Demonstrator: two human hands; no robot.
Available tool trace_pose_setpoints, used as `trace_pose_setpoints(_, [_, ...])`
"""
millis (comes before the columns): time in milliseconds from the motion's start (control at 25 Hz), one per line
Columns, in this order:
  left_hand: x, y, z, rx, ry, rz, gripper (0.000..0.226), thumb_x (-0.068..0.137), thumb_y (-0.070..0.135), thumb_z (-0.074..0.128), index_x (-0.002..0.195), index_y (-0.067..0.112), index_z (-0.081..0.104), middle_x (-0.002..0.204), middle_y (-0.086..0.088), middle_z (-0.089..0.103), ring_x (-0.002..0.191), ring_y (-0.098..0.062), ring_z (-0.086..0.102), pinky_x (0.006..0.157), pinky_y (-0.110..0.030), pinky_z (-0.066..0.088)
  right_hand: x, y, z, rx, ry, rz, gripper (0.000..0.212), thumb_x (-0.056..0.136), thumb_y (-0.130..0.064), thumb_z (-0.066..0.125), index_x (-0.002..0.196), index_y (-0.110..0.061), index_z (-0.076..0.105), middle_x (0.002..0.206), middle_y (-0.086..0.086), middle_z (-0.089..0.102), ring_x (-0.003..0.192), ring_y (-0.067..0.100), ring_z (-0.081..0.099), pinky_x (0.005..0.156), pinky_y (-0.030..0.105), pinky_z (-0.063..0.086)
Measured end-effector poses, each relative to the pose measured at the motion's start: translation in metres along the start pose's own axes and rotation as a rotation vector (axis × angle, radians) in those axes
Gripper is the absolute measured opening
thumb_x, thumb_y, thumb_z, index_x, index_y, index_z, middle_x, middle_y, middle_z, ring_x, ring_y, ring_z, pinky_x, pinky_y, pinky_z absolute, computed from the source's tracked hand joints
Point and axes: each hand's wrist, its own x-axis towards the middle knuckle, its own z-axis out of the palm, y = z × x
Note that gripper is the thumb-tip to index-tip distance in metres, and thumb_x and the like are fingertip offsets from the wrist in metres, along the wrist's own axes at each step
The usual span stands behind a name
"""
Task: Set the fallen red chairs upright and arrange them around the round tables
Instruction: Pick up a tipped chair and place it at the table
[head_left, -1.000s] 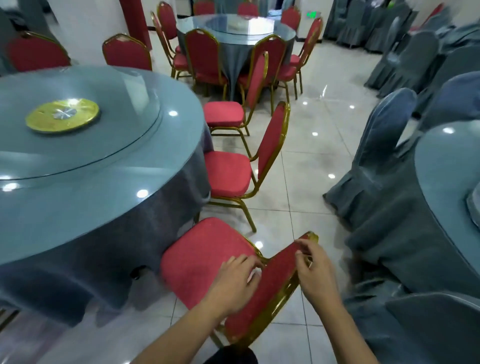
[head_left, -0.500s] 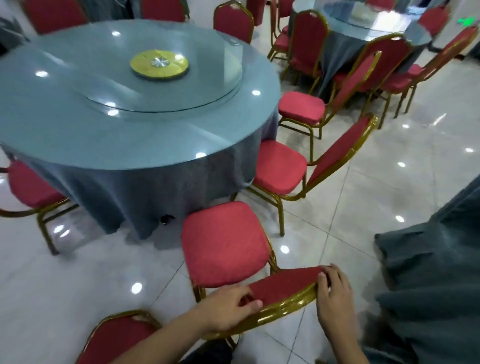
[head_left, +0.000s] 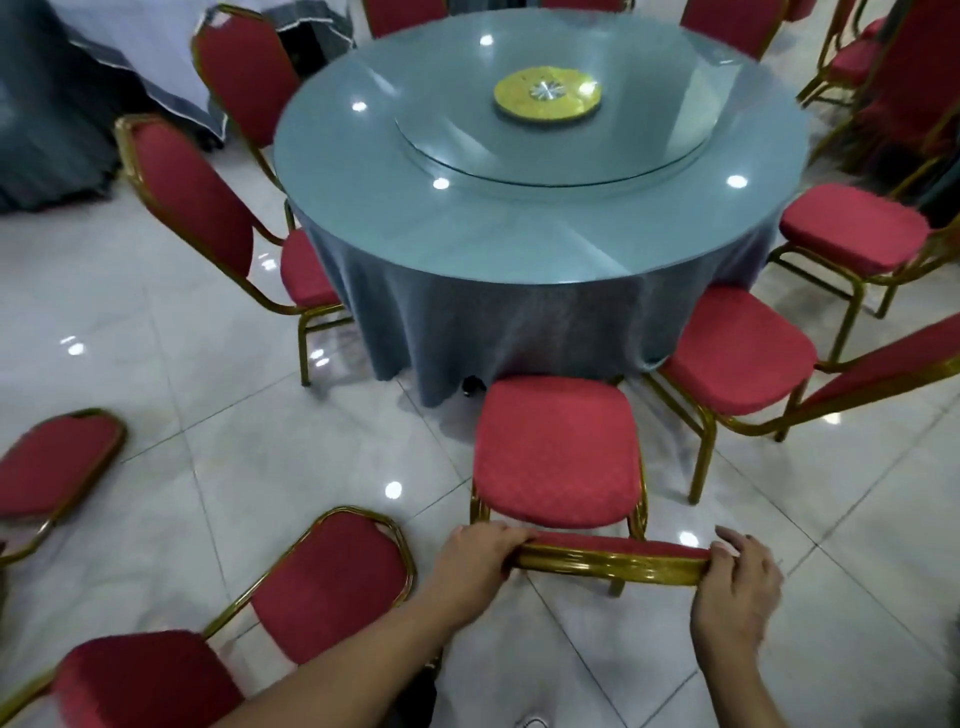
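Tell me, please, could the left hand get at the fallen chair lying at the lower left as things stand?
Probably yes, once freed: the left hand grips the top rail of the upright chair, and the fallen chair lies just beside that forearm on open floor, with nothing between them.

- glossy white tile floor (head_left: 218, 395) with dark grout lines, ceiling-light spots reflected on it
- grey draped cloth (head_left: 47, 119) hangs far left
- white cloth with grey trim (head_left: 156, 57) beside it
- bright indoor lighting, walls out of view
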Motion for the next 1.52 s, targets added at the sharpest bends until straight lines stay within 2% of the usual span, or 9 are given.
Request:
trace_pose_setpoints(280, [0.001,-0.086,-0.050,0.069,0.056,-0.053,0.033,0.094,0.011,0.058,0.123,0.028,0.059,0.104,0.003,0.066,0.096,-0.019,0.061,0.076,-0.027,0.041,-0.031,-0.050,0.066,0.001,-0.181,-0.095,0.025,0.104,-0.033,0.041,0.120,-0.020,0.055,0.137,0.011,0.044,0.133,0.032,0.033,0.106,0.050,0.033])
trace_pose_setpoints(440, [-0.030,-0.141,-0.076,0.079,0.028,-0.121,0.039,0.091,0.008,0.057,0.123,0.031,0.058,0.104,0.004,0.063,0.094,-0.018,0.060,0.076,-0.030,0.046,-0.067,-0.090,0.108,-0.009,-0.277,-0.192,0.042,0.102,-0.046,0.033,0.124,-0.018,0.055,0.137,0.011,0.043,0.135,0.030,0.032,0.111,0.055,0.033])
trace_pose_setpoints(640, [-0.056,-0.211,-0.126,0.067,0.052,-0.219,0.031,0.091,0.006,0.056,0.116,0.025,0.055,0.099,0.002,0.061,0.092,-0.020,0.059,0.075,-0.035,0.047,-0.088,-0.161,0.175,-0.130,-0.436,-0.336,0.054,0.103,-0.053,0.026,0.138,-0.019,0.049,0.154,0.009,0.033,0.148,0.025,0.015,0.121,0.049,0.018])
trace_pose_setpoints(840, [-0.020,-0.255,-0.164,0.167,0.132,-0.244,0.018,0.098,0.015,0.055,0.113,0.022,0.052,0.100,-0.001,0.061,0.090,-0.021,0.059,0.075,-0.038,0.051,-0.077,-0.208,0.221,-0.157,-0.452,-0.279,0.048,0.103,-0.055,0.029,0.123,-0.019,0.053,0.137,0.009,0.044,0.135,0.029,0.037,0.114,0.049,0.032])
trace_pose_setpoints(960, [0.009,-0.287,-0.187,0.200,0.160,-0.230,0.013,0.098,0.017,0.056,0.111,0.022,0.053,0.102,-0.001,0.061,0.091,-0.018,0.058,0.077,-0.036,0.052,-0.077,-0.211,0.237,-0.317,-0.429,-0.404,0.047,0.103,-0.054,0.025,0.123,-0.022,0.051,0.127,0.003,0.050,0.124,0.025,0.042,0.110,0.044,0.034])
trace_pose_setpoints(1080, [0.025,-0.331,-0.214,0.228,0.174,-0.268,0.012,0.096,0.016,0.061,0.104,0.023,0.056,0.100,-0.001,0.061,0.090,-0.017,0.057,0.075,-0.034,0.053,-0.102,-0.221,0.262,-0.362,-0.444,-0.427,0.047,0.102,-0.057,0.028,0.130,-0.024,0.046,0.129,0.006,0.046,0.119,0.025,0.039,0.106,0.041,0.035])
trace_pose_setpoints(1200, [0.033,-0.362,-0.228,0.236,0.249,-0.381,0.015,0.095,0.014,0.063,0.107,0.019,0.056,0.101,-0.008,0.061,0.089,-0.021,0.055,0.074,-0.035,0.053,-0.129,-0.233,0.287,-0.326,-0.573,-0.378,0.055,0.099,-0.064,0.026,0.143,-0.031,0.033,0.144,0.010,0.033,0.135,0.031,0.032,0.113,0.047,0.034])
trace_pose_setpoints(1360, [0.032,-0.346,-0.212,0.322,0.362,-0.340,0.041,0.090,0.022,0.069,0.127,0.012,0.054,0.116,-0.013,0.061,0.110,-0.030,0.053,0.098,-0.043,0.046,-0.136,-0.238,0.297,-0.295,-0.648,-0.354,0.063,0.098,-0.069,0.019,0.153,-0.039,0.017,0.158,0.008,0.017,0.149,0.031,0.015,0.119,0.054,0.027])
trace_pose_setpoints(1520, [0.026,-0.303,-0.197,0.293,0.359,-0.204,0.059,0.086,0.036,0.068,0.138,0.018,0.048,0.132,-0.011,0.054,0.131,-0.033,0.042,0.116,-0.052,0.029,-0.130,-0.239,0.292,-0.296,-0.672,-0.364,0.065,0.097,-0.072,0.018,0.152,-0.038,0.021,0.156,0.005,0.024,0.147,0.026,0.019,0.119,0.049,0.027])
